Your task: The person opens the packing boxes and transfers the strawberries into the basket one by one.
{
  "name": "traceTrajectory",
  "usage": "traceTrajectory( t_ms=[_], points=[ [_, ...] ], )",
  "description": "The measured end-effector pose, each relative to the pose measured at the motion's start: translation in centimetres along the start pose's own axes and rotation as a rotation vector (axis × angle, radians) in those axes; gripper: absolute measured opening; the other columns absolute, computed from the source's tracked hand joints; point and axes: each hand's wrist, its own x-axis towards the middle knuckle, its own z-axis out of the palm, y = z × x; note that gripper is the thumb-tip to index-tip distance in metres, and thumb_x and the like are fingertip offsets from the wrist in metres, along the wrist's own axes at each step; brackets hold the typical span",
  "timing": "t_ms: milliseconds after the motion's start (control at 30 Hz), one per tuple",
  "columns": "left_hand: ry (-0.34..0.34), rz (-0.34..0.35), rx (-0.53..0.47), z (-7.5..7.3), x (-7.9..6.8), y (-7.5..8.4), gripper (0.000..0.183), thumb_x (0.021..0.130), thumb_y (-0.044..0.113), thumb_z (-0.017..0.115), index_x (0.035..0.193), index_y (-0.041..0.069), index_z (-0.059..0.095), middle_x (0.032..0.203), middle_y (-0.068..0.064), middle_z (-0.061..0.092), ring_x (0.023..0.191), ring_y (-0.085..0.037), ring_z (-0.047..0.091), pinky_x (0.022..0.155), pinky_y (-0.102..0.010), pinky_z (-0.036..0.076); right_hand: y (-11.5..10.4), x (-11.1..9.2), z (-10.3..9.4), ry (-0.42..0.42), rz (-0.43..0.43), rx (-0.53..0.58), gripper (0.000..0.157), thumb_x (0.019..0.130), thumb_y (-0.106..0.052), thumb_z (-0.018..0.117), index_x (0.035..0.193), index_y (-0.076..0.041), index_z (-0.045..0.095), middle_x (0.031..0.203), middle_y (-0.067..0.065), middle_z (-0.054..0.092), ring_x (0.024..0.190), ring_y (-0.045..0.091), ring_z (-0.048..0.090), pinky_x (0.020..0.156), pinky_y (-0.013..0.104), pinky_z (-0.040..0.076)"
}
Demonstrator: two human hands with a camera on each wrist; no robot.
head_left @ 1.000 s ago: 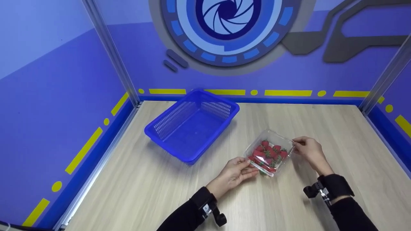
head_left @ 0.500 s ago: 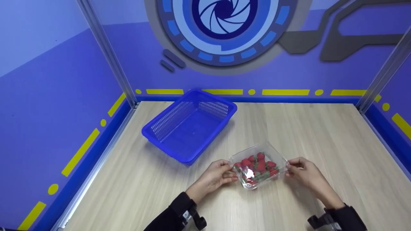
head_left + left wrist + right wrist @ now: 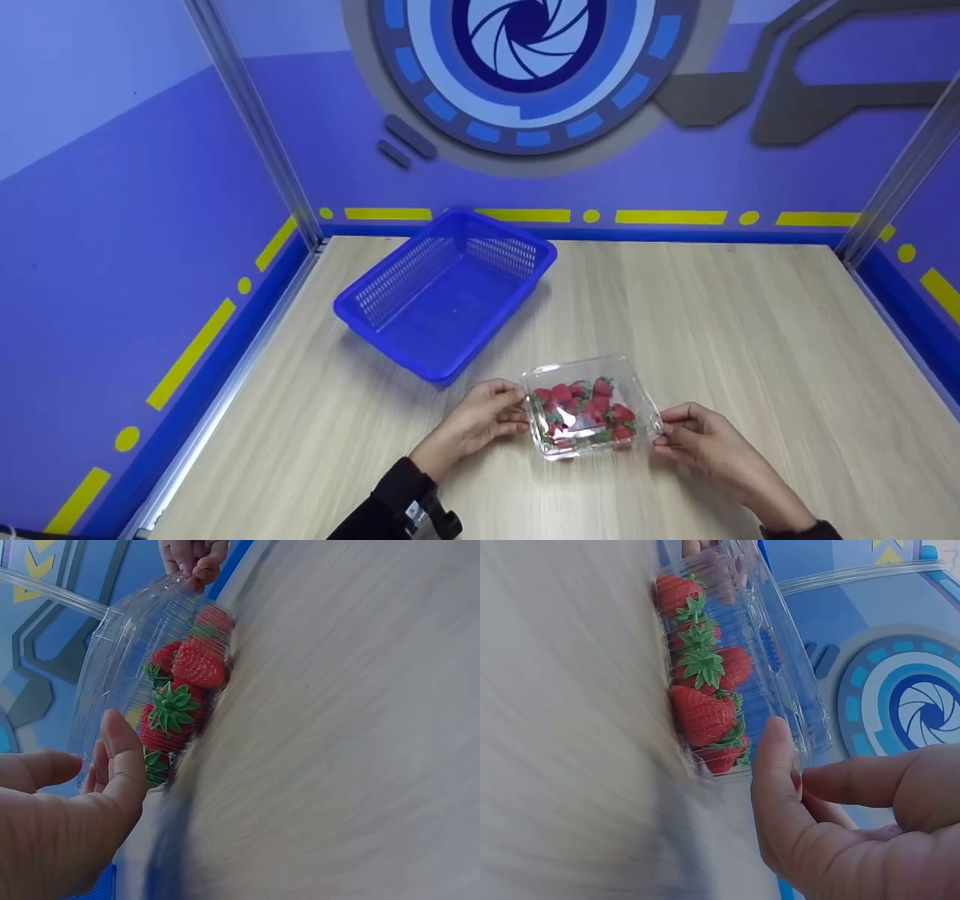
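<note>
A clear plastic fruit box point(image 3: 637, 390) with red strawberries point(image 3: 596, 409) inside is low at the table's near middle. My left hand point(image 3: 480, 420) pinches its left edge between thumb and fingers. At the opposite side, my right hand point(image 3: 705, 454) pinches the right edge near a corner. The left wrist view shows green-leaved strawberries point(image 3: 172, 709) through the ribbed wall, and the thumb and fingertips at the rim. In the right wrist view, the thumb meets a fingertip at the box edge while another finger point(image 3: 772, 765) lies along the wall.
A blue plastic basket point(image 3: 442, 300) with slotted sides stands behind and left of the box, on the pale wooden table point(image 3: 720, 315). Blue printed panels point(image 3: 525, 180) enclose the back and sides, with metal posts point(image 3: 262, 127) at the corners.
Both hands have brought the fruit box toward the near edge and to the left, turning it so its sides sit squarer to me. The basket stays in place.
</note>
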Motion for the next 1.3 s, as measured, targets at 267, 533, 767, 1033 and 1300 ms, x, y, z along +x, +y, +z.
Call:
traceTrajectory(
  t_ms=[267,533,767,1033,1300],
  points=[
    [0.012,0.068,0.132,-0.1,-0.1,0.5,0.016,0.102,0.002,0.057,0.112,-0.011,0.056,0.092,-0.018,0.067,0.072,-0.019,0.069,0.073,-0.034,0.063,0.4,1.3,-1.2,-0.005,0.056,0.123,0.039,0.106,-0.005,0.051,0.135,0.016,0.035,0.114,0.013,0.061,0.104,0.018,0.065,0.096,0.034,0.057],
    [0.216,0.363,0.859,1.1,-2.0,2.6,0.032,0.101,0.013,0.063,0.126,-0.006,0.057,0.113,-0.016,0.064,0.087,-0.023,0.069,0.071,-0.030,0.061,0.0,3.1,-2.5,-0.092,0.059,0.279,0.035,0.105,-0.005,0.054,0.138,0.007,0.048,0.118,0.011,0.065,0.108,0.017,0.066,0.094,0.032,0.057],
    [0.177,0.553,1.323,4.0,-4.3,3.1,0.041,0.102,0.025,0.062,0.135,0.001,0.056,0.137,-0.016,0.057,0.123,-0.030,0.059,0.102,-0.039,0.053,0.0,3.6,-2.8,-0.143,0.079,0.343,0.021,0.105,-0.002,0.054,0.124,-0.004,0.062,0.113,0.009,0.067,0.096,0.014,0.067,0.081,0.024,0.059],
    [0.035,0.787,1.758,7.3,-5.2,1.6,0.061,0.098,0.047,0.064,0.143,0.006,0.054,0.148,-0.014,0.052,0.135,-0.030,0.052,0.111,-0.042,0.045,0.1,3.8,-3.0,-0.182,0.126,0.429,0.021,0.106,-0.002,0.050,0.118,-0.005,0.067,0.113,0.013,0.069,0.100,0.017,0.069,0.086,0.027,0.059],
    [0.061,0.833,1.979,8.3,-4.8,0.6,0.051,0.095,0.044,0.070,0.131,0.008,0.066,0.140,-0.011,0.062,0.123,-0.037,0.062,0.104,-0.042,0.051,0.4,3.6,-3.0,-0.188,0.127,0.452,0.022,0.106,-0.002,0.049,0.122,0.000,0.064,0.115,0.015,0.069,0.104,0.019,0.068,0.088,0.027,0.058]
  ],
)
